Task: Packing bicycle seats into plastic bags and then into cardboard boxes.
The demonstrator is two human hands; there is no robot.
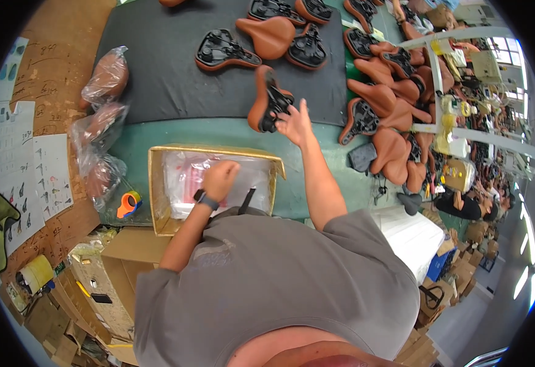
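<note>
My right hand (294,125) reaches forward to a brown bicycle saddle (263,101) tilted on its side. Its fingers hook at the black underside while the thumb sticks out apart. Over an open cardboard box (212,148) is my left hand (221,178), its fingers curled closed and a dark watch on the wrist. Whatever those fingers may hold is hidden. Clear plastic (177,165) lines the box, and something pink and white (195,183) lies inside it. Beyond my right hand, several more brown saddles (271,35) rest on a dark padded mat (163,79), some with undersides up.
Plastic-wrapped saddles (103,122) line the left side, near an orange tape dispenser (130,204). Many saddles (390,153) crowd the right of the green table, beside a white metal frame (469,129). Cardboard boxes (139,244) stand at lower left. Other people (463,205) are at far right.
</note>
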